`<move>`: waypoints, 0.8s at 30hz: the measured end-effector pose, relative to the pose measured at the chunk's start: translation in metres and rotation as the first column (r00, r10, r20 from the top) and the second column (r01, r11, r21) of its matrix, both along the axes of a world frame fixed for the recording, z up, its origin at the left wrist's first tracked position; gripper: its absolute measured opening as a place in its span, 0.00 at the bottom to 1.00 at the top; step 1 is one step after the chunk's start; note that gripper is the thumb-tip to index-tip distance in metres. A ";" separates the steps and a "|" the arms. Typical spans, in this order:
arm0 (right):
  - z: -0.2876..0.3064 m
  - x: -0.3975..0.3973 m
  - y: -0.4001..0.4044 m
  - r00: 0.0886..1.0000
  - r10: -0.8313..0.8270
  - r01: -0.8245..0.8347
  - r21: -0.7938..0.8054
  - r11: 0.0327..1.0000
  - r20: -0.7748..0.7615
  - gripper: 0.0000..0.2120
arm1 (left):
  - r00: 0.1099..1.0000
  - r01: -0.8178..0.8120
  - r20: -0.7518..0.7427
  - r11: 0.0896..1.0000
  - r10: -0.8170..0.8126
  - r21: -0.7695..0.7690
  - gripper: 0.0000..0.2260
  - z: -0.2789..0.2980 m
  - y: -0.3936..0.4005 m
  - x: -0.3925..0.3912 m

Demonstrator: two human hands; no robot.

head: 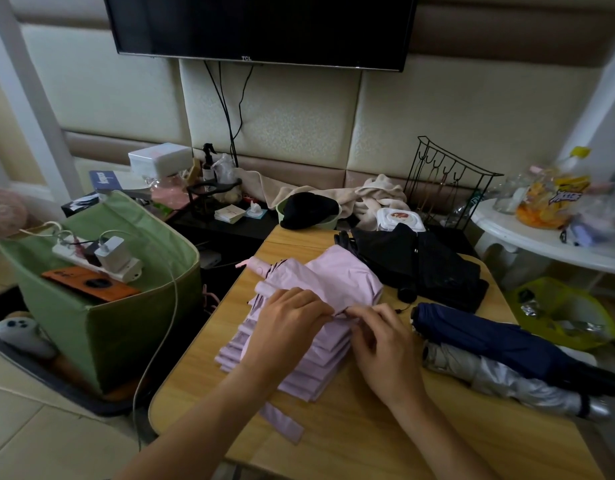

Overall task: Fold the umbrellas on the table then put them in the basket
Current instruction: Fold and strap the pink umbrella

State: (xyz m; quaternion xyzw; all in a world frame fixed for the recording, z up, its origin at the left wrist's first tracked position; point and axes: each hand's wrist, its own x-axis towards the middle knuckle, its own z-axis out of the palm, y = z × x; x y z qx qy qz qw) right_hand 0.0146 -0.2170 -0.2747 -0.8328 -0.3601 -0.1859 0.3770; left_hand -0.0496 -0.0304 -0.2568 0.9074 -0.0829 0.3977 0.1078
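Observation:
A pink umbrella lies collapsed on the wooden table, its canopy in loose pleats and its strap trailing toward me. My left hand lies over the pleats and holds a fold at its fingertips. My right hand pinches the same fold from the right. A black umbrella lies unfolded behind it. A rolled navy umbrella and a silver one lie at the right. The green fabric basket stands left of the table.
A power strip, a charger and an orange phone rest across the basket's top, with a white cable hanging down. Behind the table are a black cap in a green bowl, towels, a wire rack and a wipes pack. A white side table stands right.

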 end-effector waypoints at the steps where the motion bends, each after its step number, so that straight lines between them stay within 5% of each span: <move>1: 0.001 -0.001 0.000 0.999 0.041 -0.041 -0.009 0.999 -0.025 0.11 | 1.000 0.002 -0.004 1.000 -0.002 -0.001 0.10 0.001 0.000 -0.001; 7: 0.004 -0.010 0.005 0.953 0.191 -0.171 0.104 0.980 -0.236 0.14 | 1.000 0.004 -0.022 1.000 -0.004 -0.001 0.10 0.001 0.000 -0.001; 14: 0.002 -0.009 0.007 0.931 0.252 -0.221 0.142 0.965 -0.264 0.17 | 0.997 -0.037 -0.073 0.999 0.037 0.007 0.11 -0.003 0.004 0.000; 20: -0.002 -0.011 0.007 0.983 0.179 -0.172 0.164 0.971 -0.032 0.12 | 0.996 -0.026 -0.084 0.999 0.029 0.031 0.09 -0.002 0.005 0.000; 24: -0.001 -0.013 0.010 0.991 0.116 -0.126 0.157 0.980 0.068 0.18 | 0.997 -0.015 -0.074 1.000 0.017 0.022 0.10 0.000 0.003 0.000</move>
